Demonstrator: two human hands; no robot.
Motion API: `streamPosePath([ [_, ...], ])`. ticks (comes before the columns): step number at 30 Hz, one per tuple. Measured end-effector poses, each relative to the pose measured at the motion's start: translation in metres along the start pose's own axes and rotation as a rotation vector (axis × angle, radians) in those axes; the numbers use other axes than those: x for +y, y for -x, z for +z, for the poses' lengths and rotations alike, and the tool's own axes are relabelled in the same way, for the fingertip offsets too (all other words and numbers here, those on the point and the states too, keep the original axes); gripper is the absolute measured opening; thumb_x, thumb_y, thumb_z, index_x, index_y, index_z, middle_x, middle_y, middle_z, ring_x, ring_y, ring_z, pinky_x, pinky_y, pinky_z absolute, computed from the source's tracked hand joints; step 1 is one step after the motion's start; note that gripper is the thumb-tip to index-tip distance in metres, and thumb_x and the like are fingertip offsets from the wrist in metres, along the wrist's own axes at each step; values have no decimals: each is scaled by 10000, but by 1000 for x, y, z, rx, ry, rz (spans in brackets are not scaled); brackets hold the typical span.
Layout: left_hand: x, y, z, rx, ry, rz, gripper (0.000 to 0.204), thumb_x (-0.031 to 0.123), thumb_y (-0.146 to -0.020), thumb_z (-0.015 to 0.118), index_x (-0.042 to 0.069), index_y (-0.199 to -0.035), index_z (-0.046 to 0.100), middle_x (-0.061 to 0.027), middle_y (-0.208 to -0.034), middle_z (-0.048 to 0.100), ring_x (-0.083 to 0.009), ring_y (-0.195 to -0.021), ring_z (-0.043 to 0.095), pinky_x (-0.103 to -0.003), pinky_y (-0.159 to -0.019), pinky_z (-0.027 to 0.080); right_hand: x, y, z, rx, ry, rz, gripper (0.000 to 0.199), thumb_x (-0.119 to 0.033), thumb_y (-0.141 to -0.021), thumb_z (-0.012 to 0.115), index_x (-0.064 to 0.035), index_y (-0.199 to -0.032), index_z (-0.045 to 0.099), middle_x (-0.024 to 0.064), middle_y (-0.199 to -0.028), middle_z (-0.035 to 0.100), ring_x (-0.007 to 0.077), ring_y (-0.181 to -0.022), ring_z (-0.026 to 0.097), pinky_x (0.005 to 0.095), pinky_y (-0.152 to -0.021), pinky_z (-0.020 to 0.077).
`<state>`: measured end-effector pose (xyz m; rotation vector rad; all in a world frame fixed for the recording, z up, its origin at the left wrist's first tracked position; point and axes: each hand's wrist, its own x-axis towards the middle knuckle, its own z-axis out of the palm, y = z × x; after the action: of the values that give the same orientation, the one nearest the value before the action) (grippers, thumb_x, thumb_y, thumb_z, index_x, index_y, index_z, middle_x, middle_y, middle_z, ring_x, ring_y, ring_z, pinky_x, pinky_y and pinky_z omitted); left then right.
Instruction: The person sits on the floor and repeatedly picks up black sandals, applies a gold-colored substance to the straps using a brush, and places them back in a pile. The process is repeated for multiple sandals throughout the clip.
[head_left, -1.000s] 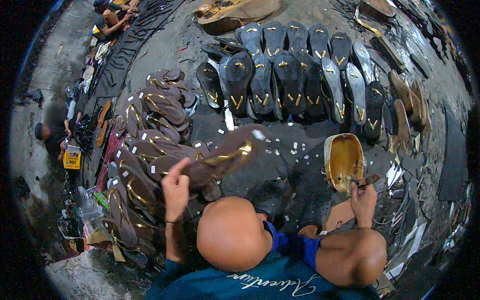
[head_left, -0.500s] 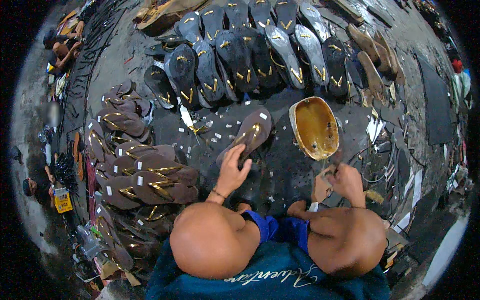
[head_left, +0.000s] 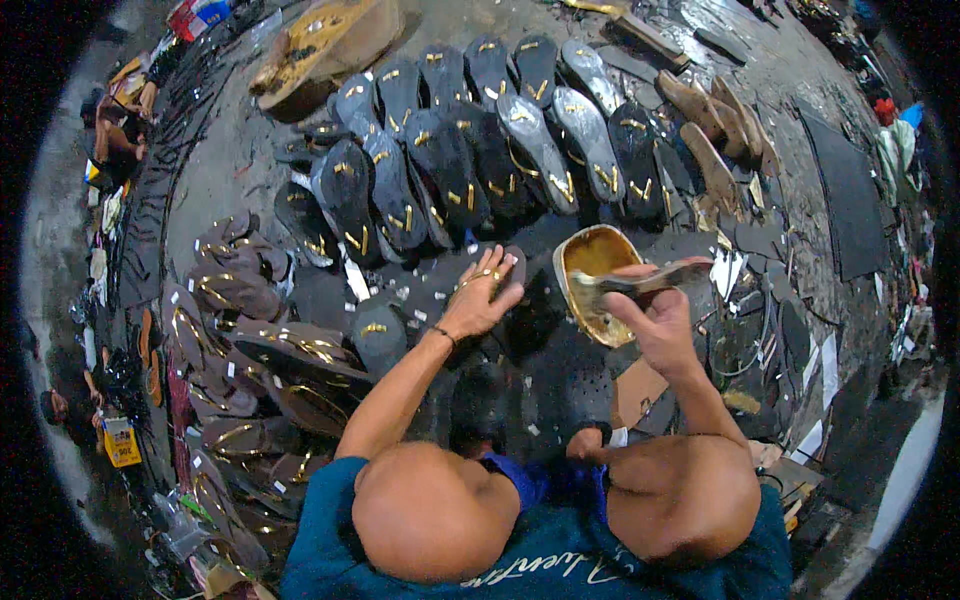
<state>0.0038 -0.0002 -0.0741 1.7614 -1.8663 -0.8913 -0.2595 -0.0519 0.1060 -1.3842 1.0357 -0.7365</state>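
My left hand (head_left: 483, 300) lies with its fingers spread on a brown flip-flop (head_left: 515, 270), which it partly covers; gold trim shows at the fingers. In my right hand (head_left: 655, 325) is a thin, flat, sole-shaped piece (head_left: 675, 275), seen nearly edge-on, with thumb and fingers round it. It hangs over the near part of a pale-rimmed tub (head_left: 565, 265) of amber-brown, glue-like stuff. Left of my left hand, a grey flip-flop (head_left: 380, 340) lies sole up, with gold strap ends showing.
Rows of upturned dark flip-flops (head_left: 455, 165) lie beyond my hands. Brown flip-flops with gold straps (head_left: 300, 345) are heaped at the left. Brown foot-shaped forms (head_left: 710, 165) stand at the far right. Cardboard (head_left: 640, 390) and scraps litter the ground. Another person (head_left: 125, 130) sits at the far left.
My right hand has come up from below the tub and now holds the flat piece over it. My left hand has moved away from me. The upturned grey flip-flop now shows at its left.
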Motion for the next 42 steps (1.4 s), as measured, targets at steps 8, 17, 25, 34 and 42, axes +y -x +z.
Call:
streamPosePath([
  [8, 60, 13, -71, 8, 2012, -49, 508, 423, -993, 417, 56, -1330, 515, -128, -1227, 615, -271, -1057, 634, -399, -922, 526, -15, -49, 85, -335, 223, -737, 310, -74, -795, 680, -120, -1101, 680, 89, -1047, 691, 287, -980, 644, 393, -857, 477],
  [17, 99, 34, -90, 174, 1898, -246, 599, 487, -996, 324, 64, -1408, 425, -171, -1313, 550, -304, -1135, 592, -452, -956, 502, -29, -86, 59, 43, 276, -529, 172, -137, -848, 684, -66, -1005, 678, 121, -968, 701, 331, -880, 677, 397, -770, 533],
  [25, 93, 31, -59, 25, 2181, 13, 664, 562, -978, 338, 73, -1424, 399, -128, -1371, 505, -285, -1151, 574, -436, -1009, 457, -13, -90, 74, 53, 366, -735, 227, -46, -766, 649, -89, -988, 667, 126, -977, 675, 327, -893, 634, 396, -762, 490],
  [34, 105, 41, -90, 255, 1891, -16, 587, 463, -1007, 282, 66, -1425, 392, -161, -1365, 503, -306, -1184, 552, -465, -993, 474, -24, -116, 43, 100, 236, -471, 208, -105, -834, 700, -30, -1026, 674, 159, -966, 703, 274, -923, 688, 376, -815, 524],
  [42, 55, 70, -108, 735, 1584, -523, 575, 446, -1000, 300, 16, -1338, 476, -149, -1289, 560, -298, -1136, 582, -440, -951, 498, 8, -9, 81, -451, 1, -428, 266, -42, -769, 743, -90, -1026, 693, 75, -935, 689, 229, -904, 655, 350, -818, 500],
])
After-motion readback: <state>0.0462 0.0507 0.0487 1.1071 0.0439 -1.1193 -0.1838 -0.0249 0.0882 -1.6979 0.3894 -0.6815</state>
